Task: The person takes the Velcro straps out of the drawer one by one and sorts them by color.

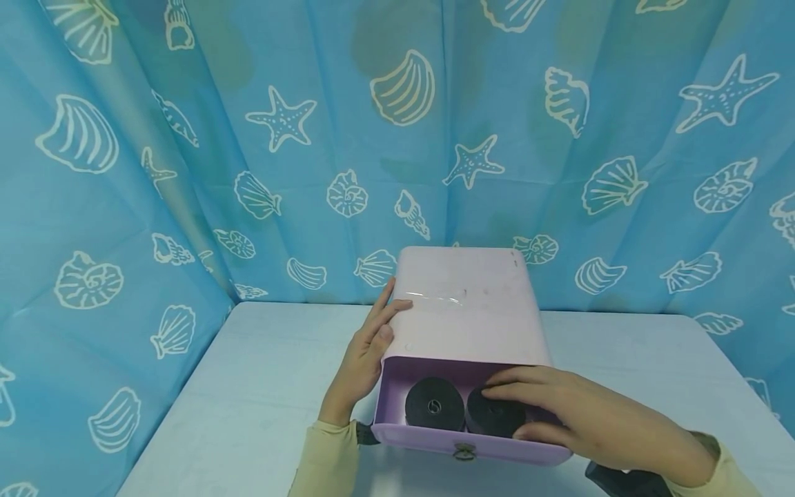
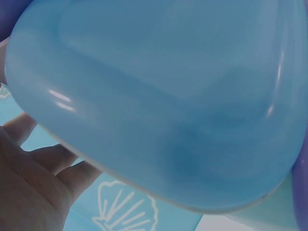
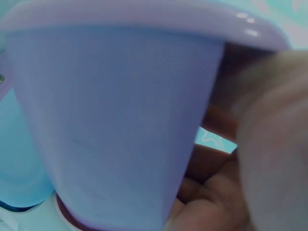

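A pale pink-lilac box (image 1: 466, 310) stands on the table with its purple drawer (image 1: 422, 435) pulled out toward me. Two round black rolls (image 1: 433, 404) lie side by side in the drawer, each with a hole at its centre. My left hand (image 1: 360, 362) rests against the box's left side, fingers stretched along it; in the left wrist view its fingers (image 2: 79, 178) touch the box's edge. Over the drawer's right half, my right hand (image 1: 559, 400) holds the right black roll (image 1: 493, 413), fingers on its top and thumb at its near right edge. Part of that roll is covered.
A small metal ring pull (image 1: 464, 452) sits on the drawer's front. The white table (image 1: 261, 386) extends to both sides of the box. Behind it hangs a blue curtain (image 1: 348, 255) with white shells and starfish. Dark wrist gear (image 1: 627, 480) shows below the right wrist.
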The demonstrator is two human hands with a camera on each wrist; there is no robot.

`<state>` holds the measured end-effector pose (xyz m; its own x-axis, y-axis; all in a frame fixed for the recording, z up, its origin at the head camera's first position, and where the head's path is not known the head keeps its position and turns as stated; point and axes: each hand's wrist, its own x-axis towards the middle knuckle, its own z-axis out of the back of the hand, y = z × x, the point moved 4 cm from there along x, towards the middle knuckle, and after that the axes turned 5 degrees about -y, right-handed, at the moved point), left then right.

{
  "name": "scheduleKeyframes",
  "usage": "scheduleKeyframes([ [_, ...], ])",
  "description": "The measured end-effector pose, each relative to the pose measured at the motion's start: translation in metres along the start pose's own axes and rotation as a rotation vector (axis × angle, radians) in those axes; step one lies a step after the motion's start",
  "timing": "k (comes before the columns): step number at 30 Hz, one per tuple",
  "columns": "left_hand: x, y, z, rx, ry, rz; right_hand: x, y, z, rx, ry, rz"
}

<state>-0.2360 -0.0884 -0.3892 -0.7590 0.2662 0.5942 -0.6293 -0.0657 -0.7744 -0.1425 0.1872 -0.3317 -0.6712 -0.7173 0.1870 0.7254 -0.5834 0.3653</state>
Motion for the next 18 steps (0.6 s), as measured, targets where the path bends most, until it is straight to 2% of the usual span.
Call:
scheduleKeyframes([
  [4, 0.0002, 0.0012, -0.0001, -0.002, 0.0, 0.001, -0.0006, -0.0009, 0.0006, 0.081, 0.017, -0.04],
  [12, -0.0002, 0.0013, 0.0001, -0.003, 0.0, -0.003, -0.0019, 0.0025, 0.0032, 0.221, -0.07, 0.023],
  [18, 0.0001, 0.0019, -0.0002, -0.004, -0.001, -0.005, -0.0027, 0.0054, 0.005, 0.242, -0.126, 0.035],
])
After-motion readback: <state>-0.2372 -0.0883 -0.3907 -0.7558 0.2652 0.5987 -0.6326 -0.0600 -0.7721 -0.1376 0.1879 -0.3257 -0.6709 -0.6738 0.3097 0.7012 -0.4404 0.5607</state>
